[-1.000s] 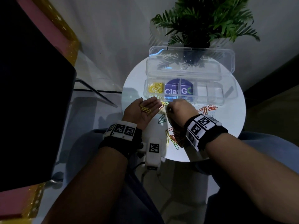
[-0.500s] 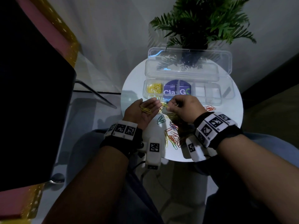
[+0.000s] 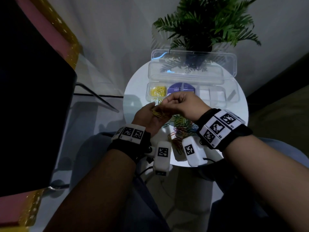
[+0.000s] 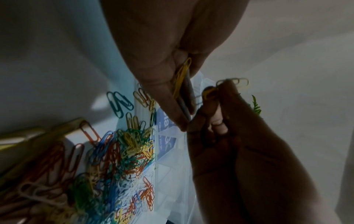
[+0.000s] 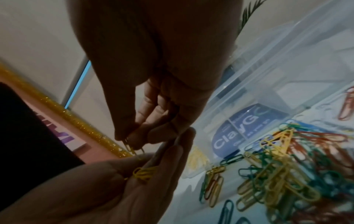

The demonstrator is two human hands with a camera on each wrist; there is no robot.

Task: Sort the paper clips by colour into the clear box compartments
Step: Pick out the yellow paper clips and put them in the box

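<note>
My left hand point(image 3: 151, 114) lies palm up over the table's left front, fingers relaxed, with several yellow paper clips point(image 3: 158, 113) resting on it. My right hand point(image 3: 164, 102) hovers just above that palm and pinches yellow paper clips point(image 4: 233, 82) between thumb and fingertips. The clear box point(image 3: 233, 97) stands open behind the hands. Its leftmost compartment holds yellow clips point(image 3: 157, 92). A mixed pile of coloured clips point(image 3: 182, 126) lies on the white round table point(image 3: 133, 91) under my right wrist. In the right wrist view the pinched clips point(image 5: 130, 146) hang over the palm's yellow clips point(image 5: 144, 172).
The box lid point(image 3: 192, 64) stands raised at the back, with a potted fern point(image 3: 205, 27) behind it. A blue round label point(image 3: 181, 88) shows through the middle compartments. A black chair point(image 3: 33, 97) fills the left. The table's near edge is by my wrists.
My right hand has left the clip pile and moved up and left, carrying yellow clips to just above my left palm. The left hand has stayed in place.
</note>
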